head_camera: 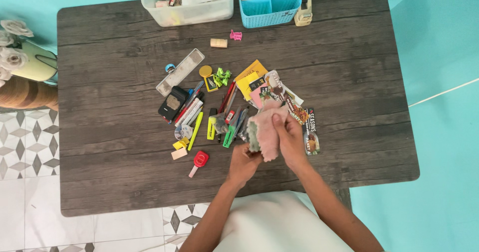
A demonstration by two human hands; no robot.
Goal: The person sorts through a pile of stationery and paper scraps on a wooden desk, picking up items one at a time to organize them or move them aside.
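My left hand point(243, 163) and my right hand point(289, 138) both grip a folded pink cloth point(267, 127) with a grey-green edge, held just above the dark wooden table point(110, 147). The left hand pinches its lower edge; the right hand's fingers wrap its right side. Under and behind the cloth lies a spread of printed cards and leaflets point(309, 130), partly hidden. Left of the cloth lie several pens and markers point(197, 120), a green marker point(229, 135) and a yellow highlighter point(195, 131).
A red tape dispenser point(199, 161), a black pouch point(172, 104), a metal ruler case point(180, 72) and green clips point(222, 76) lie on the table. At the far edge stand a clear plastic bin point(187, 3) and a blue basket point(270, 3). Flowers point(12, 47) stand at the left.
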